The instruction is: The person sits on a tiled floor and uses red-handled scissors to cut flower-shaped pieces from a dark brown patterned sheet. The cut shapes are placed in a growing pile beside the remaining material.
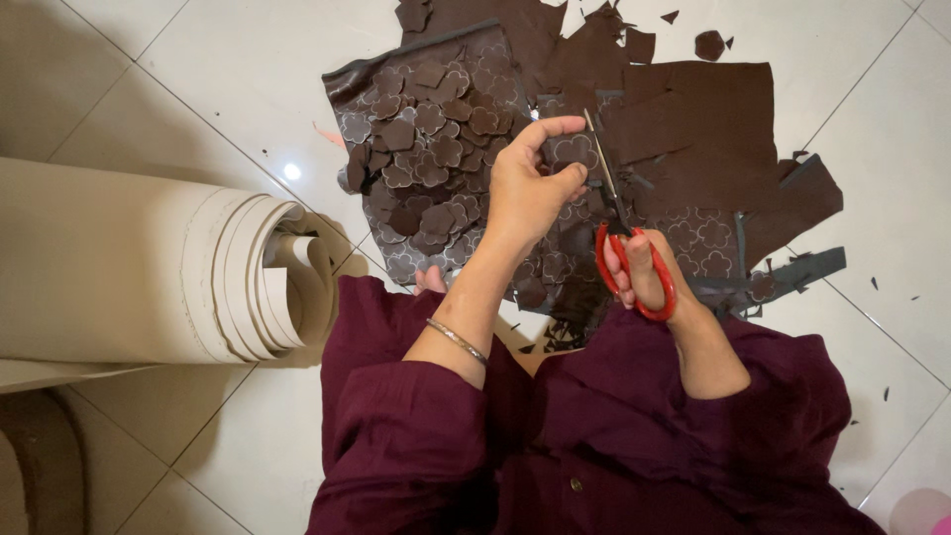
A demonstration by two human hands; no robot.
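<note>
Brown flower-shaped cutout (572,151) — pinched upright; red-handled scissors (622,246) — blades pointing up beside it.

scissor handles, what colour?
Red, on the scissors held in the right hand; shows in the head view.
</note>
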